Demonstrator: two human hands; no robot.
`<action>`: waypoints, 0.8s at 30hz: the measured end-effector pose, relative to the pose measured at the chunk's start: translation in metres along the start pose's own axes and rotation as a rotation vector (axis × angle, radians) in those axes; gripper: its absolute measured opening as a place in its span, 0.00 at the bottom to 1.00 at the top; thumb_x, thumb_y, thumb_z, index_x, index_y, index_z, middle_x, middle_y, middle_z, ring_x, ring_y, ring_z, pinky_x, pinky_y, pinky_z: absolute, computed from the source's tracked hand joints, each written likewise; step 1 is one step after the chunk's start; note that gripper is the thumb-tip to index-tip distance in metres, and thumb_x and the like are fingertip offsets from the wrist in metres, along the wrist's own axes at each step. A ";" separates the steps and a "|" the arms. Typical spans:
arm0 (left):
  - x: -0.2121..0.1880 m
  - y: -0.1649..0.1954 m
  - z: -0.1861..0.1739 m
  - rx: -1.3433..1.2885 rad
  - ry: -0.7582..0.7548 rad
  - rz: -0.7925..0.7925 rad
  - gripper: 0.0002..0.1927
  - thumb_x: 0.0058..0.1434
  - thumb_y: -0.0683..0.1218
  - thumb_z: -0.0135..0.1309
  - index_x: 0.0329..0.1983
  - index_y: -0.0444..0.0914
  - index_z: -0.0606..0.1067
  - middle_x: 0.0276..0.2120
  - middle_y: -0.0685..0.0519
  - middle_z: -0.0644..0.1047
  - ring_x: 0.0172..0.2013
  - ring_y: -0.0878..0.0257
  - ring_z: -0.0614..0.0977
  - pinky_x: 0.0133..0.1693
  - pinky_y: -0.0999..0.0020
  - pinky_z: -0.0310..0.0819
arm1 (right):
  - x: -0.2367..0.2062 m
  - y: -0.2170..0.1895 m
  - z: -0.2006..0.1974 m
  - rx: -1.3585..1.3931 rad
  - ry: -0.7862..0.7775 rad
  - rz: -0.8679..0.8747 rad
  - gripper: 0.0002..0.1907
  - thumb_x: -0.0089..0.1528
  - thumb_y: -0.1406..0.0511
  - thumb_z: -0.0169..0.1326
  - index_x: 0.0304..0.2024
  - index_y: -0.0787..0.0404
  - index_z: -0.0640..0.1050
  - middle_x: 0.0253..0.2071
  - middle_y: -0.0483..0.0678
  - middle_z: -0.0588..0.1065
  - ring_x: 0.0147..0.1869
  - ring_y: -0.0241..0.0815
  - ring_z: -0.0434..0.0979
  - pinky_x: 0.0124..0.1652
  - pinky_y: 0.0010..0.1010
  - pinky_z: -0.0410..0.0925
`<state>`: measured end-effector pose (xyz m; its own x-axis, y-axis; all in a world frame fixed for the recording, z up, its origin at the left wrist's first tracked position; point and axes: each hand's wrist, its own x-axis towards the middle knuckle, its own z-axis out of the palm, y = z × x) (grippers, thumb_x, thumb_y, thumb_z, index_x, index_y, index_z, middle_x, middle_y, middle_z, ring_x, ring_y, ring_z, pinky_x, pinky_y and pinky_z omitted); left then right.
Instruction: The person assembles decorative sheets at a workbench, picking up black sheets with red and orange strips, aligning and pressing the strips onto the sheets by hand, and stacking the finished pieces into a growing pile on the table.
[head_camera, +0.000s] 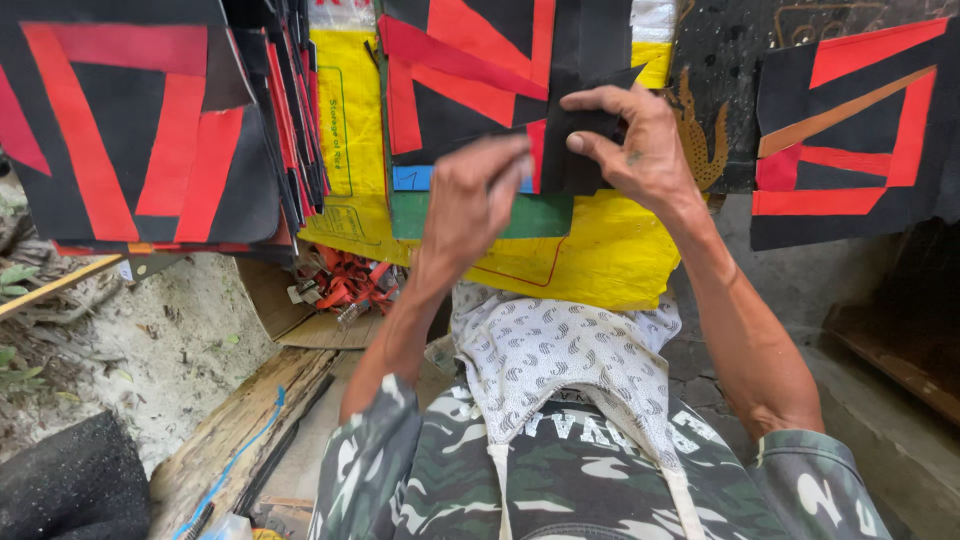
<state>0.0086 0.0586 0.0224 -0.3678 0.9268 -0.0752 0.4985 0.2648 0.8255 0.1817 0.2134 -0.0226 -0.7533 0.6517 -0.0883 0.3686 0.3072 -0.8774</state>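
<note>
We look down from head height at a wall of patchwork. Biggest item: a black-and-red patchwork panel (140, 130) hanging at upper left, w/ a stack of similar panels edge-on behind it. Another black-and-red panel (850, 130) hangs at far right. Centre, a yellow plastic sack sheet (600, 250) backs the work area; below it, a white patterned cloth (560, 350) lies over our lap and camouflage sleeves.

The piece in hand is the centre patchwork piece (470, 80), black w/ red strips, held up in front of the yellow sheet. Our right hand (640, 145) pinches a small black patch (580, 150) at its lower edge, thumb & fingers closed on it. Our left hand (475, 195) grips the same edge just beside, fingers curled tight on the fabric near a red strip.

To do this well, we judge: keep both pinches close together, edges flush, fabric taut, no slack btw the hands.

Smallest: a tangle of red scraps (345, 285) in a cardboard box, lower left.
</note>
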 end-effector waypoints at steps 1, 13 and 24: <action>0.017 -0.009 0.006 0.087 0.109 0.141 0.10 0.67 0.40 0.63 0.50 0.35 0.80 0.38 0.47 0.78 0.39 0.53 0.81 0.43 0.59 0.76 | 0.000 0.002 0.001 -0.084 0.053 -0.123 0.21 0.58 0.70 0.74 0.53 0.60 0.85 0.41 0.49 0.78 0.45 0.38 0.70 0.48 0.30 0.68; 0.056 -0.038 0.029 0.157 0.199 0.187 0.15 0.50 0.38 0.69 0.41 0.35 0.79 0.38 0.50 0.73 0.41 0.53 0.76 0.45 0.57 0.71 | 0.000 0.015 0.016 0.105 0.179 0.085 0.23 0.48 0.71 0.75 0.47 0.54 0.87 0.33 0.42 0.81 0.33 0.31 0.69 0.35 0.24 0.65; 0.064 -0.035 0.034 0.216 0.189 0.115 0.14 0.49 0.39 0.69 0.36 0.38 0.76 0.37 0.51 0.72 0.40 0.53 0.78 0.39 0.57 0.73 | 0.008 0.013 0.011 0.233 0.100 0.102 0.21 0.49 0.72 0.74 0.45 0.59 0.86 0.38 0.44 0.84 0.35 0.25 0.76 0.36 0.17 0.69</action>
<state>-0.0053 0.1175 -0.0302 -0.4284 0.8936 0.1338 0.6933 0.2301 0.6830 0.1748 0.2147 -0.0399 -0.6567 0.7401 -0.1448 0.2958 0.0762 -0.9522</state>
